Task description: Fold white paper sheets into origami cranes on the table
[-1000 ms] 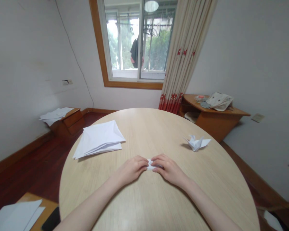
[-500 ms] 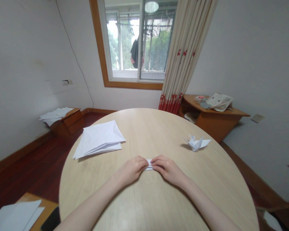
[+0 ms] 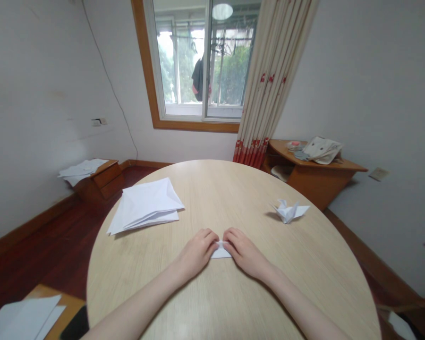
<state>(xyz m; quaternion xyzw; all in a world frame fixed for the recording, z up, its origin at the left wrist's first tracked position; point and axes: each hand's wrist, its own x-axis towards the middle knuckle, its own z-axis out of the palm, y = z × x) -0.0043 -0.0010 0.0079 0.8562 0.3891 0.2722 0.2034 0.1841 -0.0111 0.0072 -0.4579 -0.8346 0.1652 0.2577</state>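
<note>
- My left grip is closed narrow. Its fingertips press on the left end of a small folded white paper.
- My right grip is closed narrow too. Its fingers press on the right end of the same paper, so both grips hold it flat.
- My two grips are very close, with just a thin gap between them, and the paper shows in that gap and sticks out below it.
- The small folded paper lies near the middle of the round wooden worktop, a bit closer to my edge.
- A pile of big folded white papers lies on the left side of the worktop, well apart from my left grip.
- A white paper bird sits on the right side of the worktop, near the far right edge.
- Past the far right edge, a wooden side desk holds a cloth bag and a small dish.
- Past the far left edge, a low wooden drawer stand has white papers on top.
- In the bottom left corner, more white paper lies on a wooden desk.
- Far ahead are a window and a long curtain.
</note>
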